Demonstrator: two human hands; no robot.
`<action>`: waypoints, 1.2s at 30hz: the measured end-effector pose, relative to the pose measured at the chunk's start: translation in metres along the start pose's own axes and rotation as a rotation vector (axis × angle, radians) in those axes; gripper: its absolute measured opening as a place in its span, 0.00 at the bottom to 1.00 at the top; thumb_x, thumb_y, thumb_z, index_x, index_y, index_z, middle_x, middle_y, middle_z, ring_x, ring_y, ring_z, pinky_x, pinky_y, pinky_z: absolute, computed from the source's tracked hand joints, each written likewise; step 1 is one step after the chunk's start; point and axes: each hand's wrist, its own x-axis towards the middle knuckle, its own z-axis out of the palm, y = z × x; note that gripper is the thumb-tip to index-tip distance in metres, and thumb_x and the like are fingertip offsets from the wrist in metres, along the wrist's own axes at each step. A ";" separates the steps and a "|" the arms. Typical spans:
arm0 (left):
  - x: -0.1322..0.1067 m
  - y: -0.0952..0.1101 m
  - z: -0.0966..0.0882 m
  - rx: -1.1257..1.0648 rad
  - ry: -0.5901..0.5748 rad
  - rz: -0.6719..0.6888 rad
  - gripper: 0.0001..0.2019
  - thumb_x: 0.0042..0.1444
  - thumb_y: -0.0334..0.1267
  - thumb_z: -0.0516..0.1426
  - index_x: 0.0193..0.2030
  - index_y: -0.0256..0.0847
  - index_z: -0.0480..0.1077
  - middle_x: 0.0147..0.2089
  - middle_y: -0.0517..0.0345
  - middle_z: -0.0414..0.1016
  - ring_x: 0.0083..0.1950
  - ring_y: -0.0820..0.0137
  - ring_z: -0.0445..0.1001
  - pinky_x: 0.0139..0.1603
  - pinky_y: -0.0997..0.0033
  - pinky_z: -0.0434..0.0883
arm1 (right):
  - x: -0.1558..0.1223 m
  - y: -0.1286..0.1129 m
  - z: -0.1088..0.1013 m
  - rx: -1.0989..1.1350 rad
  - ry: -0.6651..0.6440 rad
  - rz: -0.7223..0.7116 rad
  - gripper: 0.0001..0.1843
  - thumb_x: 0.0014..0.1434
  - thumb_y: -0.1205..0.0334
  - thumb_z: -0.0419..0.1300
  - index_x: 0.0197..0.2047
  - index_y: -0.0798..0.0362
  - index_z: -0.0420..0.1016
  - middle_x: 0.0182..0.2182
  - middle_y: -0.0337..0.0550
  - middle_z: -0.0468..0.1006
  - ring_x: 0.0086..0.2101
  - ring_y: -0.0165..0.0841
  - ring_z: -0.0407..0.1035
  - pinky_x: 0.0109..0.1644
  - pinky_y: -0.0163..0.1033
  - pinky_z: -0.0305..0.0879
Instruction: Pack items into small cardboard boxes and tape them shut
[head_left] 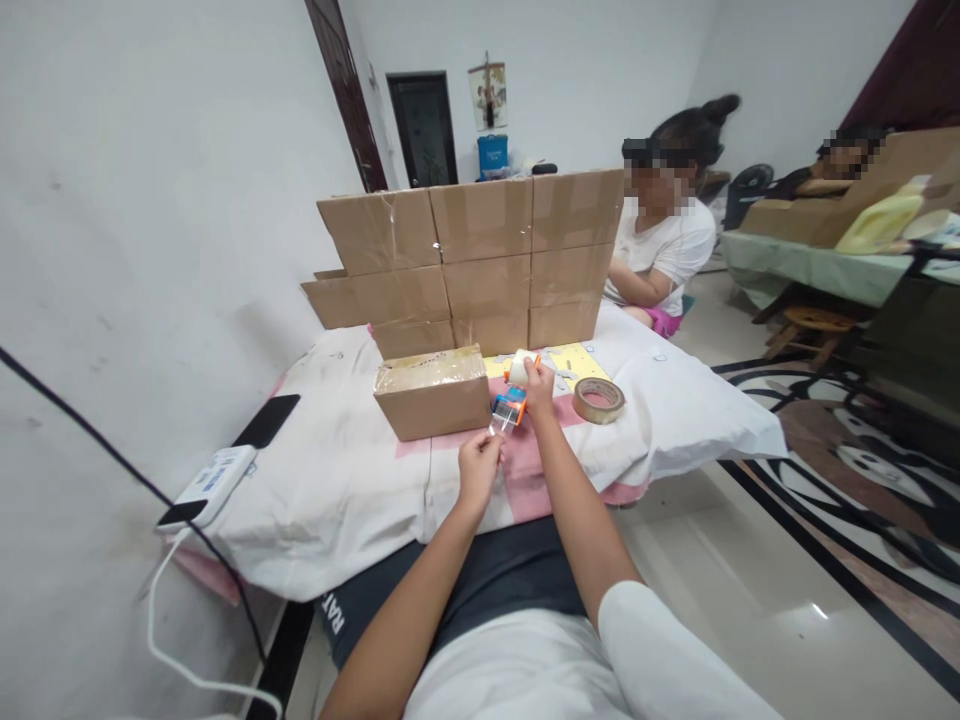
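Note:
My right hand (539,386) is wrapped round a tape dispenser (511,402) with orange and blue parts and a pale roll of tape. A short clear strip of packing tape (499,424) runs from its lower end to my left hand (481,462), whose fingers are pinched on it. Just left of the dispenser sits a small cardboard box (433,398), its top shiny with tape. A loose roll of brown tape (598,399) lies on the table to the right of my right hand.
Stacked cardboard boxes (486,262) form a wall across the cloth-covered table (337,500). A white power strip (214,480) and a black phone (267,419) lie at the left. A person (664,240) sits beyond the stack; another is at a table farther right.

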 end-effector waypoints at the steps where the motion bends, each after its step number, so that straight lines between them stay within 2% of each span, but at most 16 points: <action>1: 0.000 0.000 0.000 0.000 -0.001 0.002 0.17 0.51 0.51 0.63 0.23 0.39 0.73 0.17 0.64 0.64 0.18 0.76 0.59 0.20 0.75 0.54 | -0.001 -0.001 0.001 0.007 -0.002 0.007 0.22 0.56 0.43 0.64 0.24 0.52 0.66 0.18 0.34 0.69 0.20 0.29 0.68 0.23 0.33 0.69; 7: 0.000 -0.001 0.001 -0.003 0.008 0.019 0.21 0.54 0.56 0.61 0.25 0.39 0.74 0.17 0.64 0.63 0.18 0.76 0.58 0.21 0.75 0.53 | -0.001 -0.003 0.001 0.038 0.021 0.041 0.21 0.55 0.45 0.65 0.25 0.52 0.65 0.17 0.33 0.67 0.21 0.30 0.71 0.22 0.32 0.69; 17: 0.000 0.000 -0.001 -0.029 0.051 0.050 0.18 0.55 0.52 0.60 0.24 0.40 0.72 0.18 0.64 0.62 0.20 0.75 0.59 0.23 0.74 0.55 | -0.005 -0.005 0.002 0.054 0.019 0.029 0.19 0.57 0.49 0.64 0.25 0.52 0.64 0.18 0.33 0.67 0.21 0.29 0.70 0.23 0.32 0.70; 26: 0.002 -0.005 0.000 0.005 0.087 0.063 0.15 0.54 0.48 0.60 0.24 0.40 0.74 0.18 0.64 0.62 0.21 0.74 0.60 0.25 0.74 0.56 | -0.007 -0.005 0.004 0.110 0.012 -0.018 0.21 0.56 0.45 0.62 0.24 0.53 0.66 0.18 0.36 0.72 0.20 0.31 0.72 0.23 0.34 0.72; 30: 0.001 0.000 0.001 0.021 0.091 0.089 0.15 0.54 0.48 0.61 0.23 0.40 0.74 0.18 0.65 0.61 0.21 0.74 0.59 0.27 0.73 0.57 | -0.007 -0.007 0.006 0.179 0.034 0.030 0.19 0.55 0.46 0.63 0.28 0.53 0.68 0.19 0.38 0.75 0.21 0.34 0.74 0.24 0.37 0.74; 36: 0.006 0.004 0.004 0.042 0.088 0.129 0.17 0.56 0.49 0.60 0.22 0.40 0.73 0.19 0.64 0.60 0.24 0.73 0.60 0.29 0.73 0.57 | -0.006 -0.005 0.010 0.281 0.110 0.199 0.15 0.57 0.50 0.59 0.32 0.54 0.70 0.19 0.40 0.77 0.18 0.34 0.73 0.23 0.38 0.74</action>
